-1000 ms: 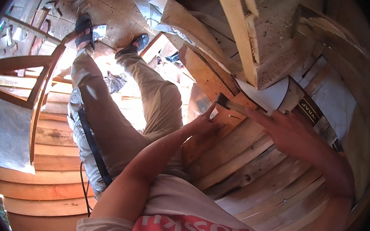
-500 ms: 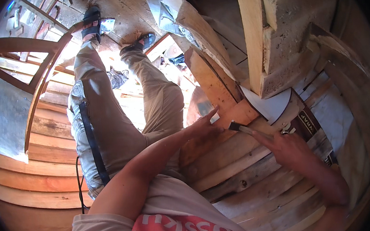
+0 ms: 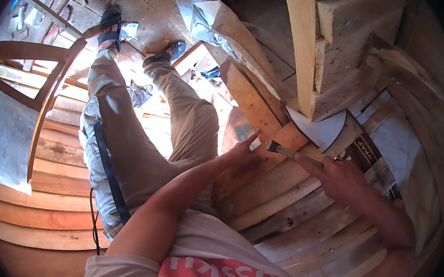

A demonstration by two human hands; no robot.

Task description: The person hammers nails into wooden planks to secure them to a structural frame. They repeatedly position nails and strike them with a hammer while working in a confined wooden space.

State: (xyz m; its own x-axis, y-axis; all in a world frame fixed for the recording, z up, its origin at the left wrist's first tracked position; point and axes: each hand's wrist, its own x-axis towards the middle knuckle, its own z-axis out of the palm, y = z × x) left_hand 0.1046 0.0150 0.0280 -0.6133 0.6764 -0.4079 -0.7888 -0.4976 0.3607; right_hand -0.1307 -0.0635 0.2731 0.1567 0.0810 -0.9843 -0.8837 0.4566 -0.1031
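My right hand point(image 3: 339, 178) is closed round the pale handle of a hammer point(image 3: 288, 153), one finger stretched along it. Its small dark head is toward my left hand and stands just over the wood. Against a short reddish-brown board point(image 3: 290, 139) rests my left hand point(image 3: 245, 152), with its index finger stretched out and apart from the thumb. Its other fingers are partly hidden, and I see no tool in it. A longer brown board point(image 3: 250, 94) runs away from the short one. Beside them lies a white curved sheet point(image 3: 319, 130).
A thick upright timber point(image 3: 306, 41) with stepped blocks rises at the right. Curved planks point(image 3: 43, 207) line the left side, below a curved wooden frame point(image 3: 44, 101). My legs stretch ahead over a bright gap. A dark printed package point(image 3: 363, 150) lies beyond my right hand.
The hammer has shifted slightly left and up, and its head now tilts to show its end. My left hand stays nearly in place.
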